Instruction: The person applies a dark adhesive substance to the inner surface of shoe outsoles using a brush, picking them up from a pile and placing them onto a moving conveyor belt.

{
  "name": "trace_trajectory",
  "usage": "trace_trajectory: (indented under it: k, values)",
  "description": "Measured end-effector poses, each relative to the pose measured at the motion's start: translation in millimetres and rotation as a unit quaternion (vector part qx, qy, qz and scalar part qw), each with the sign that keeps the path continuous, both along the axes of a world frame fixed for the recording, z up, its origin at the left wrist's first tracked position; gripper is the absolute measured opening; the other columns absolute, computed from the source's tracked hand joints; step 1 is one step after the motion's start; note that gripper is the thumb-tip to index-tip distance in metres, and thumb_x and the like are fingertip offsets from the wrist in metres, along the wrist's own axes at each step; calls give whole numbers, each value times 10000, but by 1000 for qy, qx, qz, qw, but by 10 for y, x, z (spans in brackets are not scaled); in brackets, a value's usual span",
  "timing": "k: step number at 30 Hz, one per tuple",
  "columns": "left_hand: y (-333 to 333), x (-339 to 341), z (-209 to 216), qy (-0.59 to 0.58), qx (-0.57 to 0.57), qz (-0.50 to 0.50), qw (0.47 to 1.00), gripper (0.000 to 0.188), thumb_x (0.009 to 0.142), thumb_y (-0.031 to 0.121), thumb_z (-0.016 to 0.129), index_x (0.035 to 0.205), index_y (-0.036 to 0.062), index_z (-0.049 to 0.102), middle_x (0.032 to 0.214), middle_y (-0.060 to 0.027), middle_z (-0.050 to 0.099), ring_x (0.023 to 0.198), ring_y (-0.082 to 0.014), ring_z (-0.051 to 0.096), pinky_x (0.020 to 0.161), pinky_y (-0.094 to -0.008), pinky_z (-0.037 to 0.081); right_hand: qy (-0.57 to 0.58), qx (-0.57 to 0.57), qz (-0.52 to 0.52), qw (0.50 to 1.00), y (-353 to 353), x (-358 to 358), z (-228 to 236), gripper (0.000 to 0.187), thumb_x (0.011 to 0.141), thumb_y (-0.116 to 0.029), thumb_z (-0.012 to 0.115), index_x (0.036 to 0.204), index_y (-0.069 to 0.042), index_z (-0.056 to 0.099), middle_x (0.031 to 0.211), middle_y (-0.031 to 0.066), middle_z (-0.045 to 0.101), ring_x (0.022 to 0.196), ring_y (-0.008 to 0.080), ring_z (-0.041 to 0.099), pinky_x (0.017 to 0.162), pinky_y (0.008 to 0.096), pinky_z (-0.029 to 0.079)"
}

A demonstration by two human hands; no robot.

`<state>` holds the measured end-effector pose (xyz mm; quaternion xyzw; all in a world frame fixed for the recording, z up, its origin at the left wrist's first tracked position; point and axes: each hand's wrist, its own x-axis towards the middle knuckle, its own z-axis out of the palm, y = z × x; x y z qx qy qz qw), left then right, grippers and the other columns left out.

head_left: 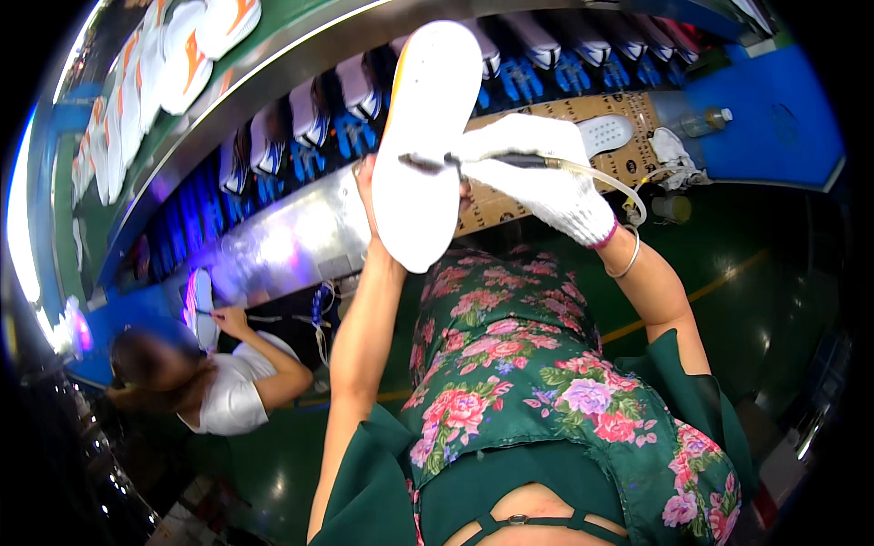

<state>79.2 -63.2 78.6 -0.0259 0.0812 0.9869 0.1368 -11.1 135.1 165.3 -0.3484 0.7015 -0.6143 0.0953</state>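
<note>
A long white shoe sole (423,214) with an orange edge stands raised in front of me, its flat face toward me. My left hand (366,187) grips it from behind, so most of the fingers are hidden; some show at either side. On my right hand (546,173) is a white knitted glove, its fingers closed around a thin dark brush (519,161). The brush's tip touches the middle of the sole, where a dark mark shows. From the brush's rear a clear tube (628,189) curves down past my right wrist.
Behind the sole, shoe uppers (360,86) stand in a row above blue shoe-shaped forms (353,135). Cardboard (637,107) on the bench bears a perforated pale sole (604,135). A clear bottle (706,122) lies right. More white soles (187,68) fill the upper-left shelf. A co-worker (237,387) works at left.
</note>
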Motion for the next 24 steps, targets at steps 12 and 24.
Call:
trace_trajectory:
  k: [12, 24]
  values:
    - [-16, 17, 221, 60, 48, 19, 997, 991, 847, 741, 544, 1537, 68, 313, 1386, -339, 468, 1104, -539, 559, 866, -650, 521, -46, -43, 80, 995, 90, 419, 295, 171, 775, -20, 788, 944, -13, 768, 945, 115, 757, 903, 235, 723, 811, 348, 564]
    - [-655, -1904, 1121, 34, 220, 104, 969, 1035, 883, 741, 499, 1572, 33, 188, 1586, -307, 141, 1433, -516, 220, 1167, -606, 311, -388, -203, -198, 877, 592, 349, -299, 208, 848, 57, 692, 1052, 56, 731, 971, 109, 742, 800, 126, 672, 720, 235, 540]
